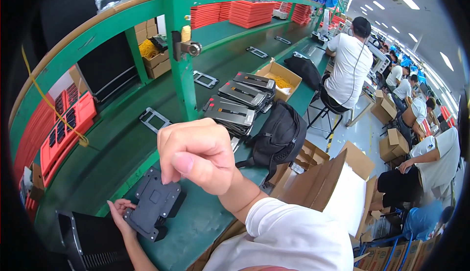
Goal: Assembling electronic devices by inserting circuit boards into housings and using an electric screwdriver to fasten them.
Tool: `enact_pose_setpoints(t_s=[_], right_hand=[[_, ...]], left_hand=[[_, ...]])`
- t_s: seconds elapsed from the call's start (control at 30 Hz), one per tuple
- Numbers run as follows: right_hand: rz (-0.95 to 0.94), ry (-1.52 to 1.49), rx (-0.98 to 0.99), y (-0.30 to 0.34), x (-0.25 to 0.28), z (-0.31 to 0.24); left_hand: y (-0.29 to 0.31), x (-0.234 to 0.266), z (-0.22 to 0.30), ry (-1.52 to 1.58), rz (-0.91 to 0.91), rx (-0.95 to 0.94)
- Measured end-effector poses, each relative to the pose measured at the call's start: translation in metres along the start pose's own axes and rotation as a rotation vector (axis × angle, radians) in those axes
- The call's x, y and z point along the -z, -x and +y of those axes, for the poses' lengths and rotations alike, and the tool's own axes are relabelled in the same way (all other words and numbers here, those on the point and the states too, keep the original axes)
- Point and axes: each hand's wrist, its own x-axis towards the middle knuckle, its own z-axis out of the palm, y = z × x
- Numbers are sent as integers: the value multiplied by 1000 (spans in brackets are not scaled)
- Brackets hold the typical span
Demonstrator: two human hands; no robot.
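My left hand (pixel 122 213) is under and beside a flat black casing part (pixel 153 203) with notched edges and small round holes, gripping its left side above the green bench. My right hand (pixel 198 156) is closed, thumb against curled fingers, over the casing's upper edge. One fingertip appears to reach that edge. Whatever those fingers hold, if anything, is hidden. Beyond my right hand lie stacks of grey flat panels (pixel 230 112) with black strips. Left of my left hand, a larger black housing with a ribbed end (pixel 95 244) stands at the bench edge.
A green conveyor (pixel 117 139) carries several metal frames (pixel 205 79). A green post (pixel 180 50) rises close ahead. A black backpack (pixel 278 134) and a small carton (pixel 280 77) sit on the bench. Open cardboard boxes (pixel 320 178) stand at right; a seated co-worker (pixel 350 65) is farther along.
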Motion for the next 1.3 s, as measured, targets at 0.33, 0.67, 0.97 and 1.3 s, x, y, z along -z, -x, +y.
enact_pose_setpoints(t_s=[0.33,0.67,0.97,1.3], right_hand=[[-140,127,-6,-4,-18,24],[-191,163,-2,-3,-23,30],[-71,278,-115,-11,-10,57],[-419,1125,-599,48,47,306]], left_hand=[[5,-4,-7,-84,-53,-59],[5,-7,-7,-89,-35,-59],[-1,-3,-13,-66,-178,-123],[10,-11,0,-112,-202,-184]])
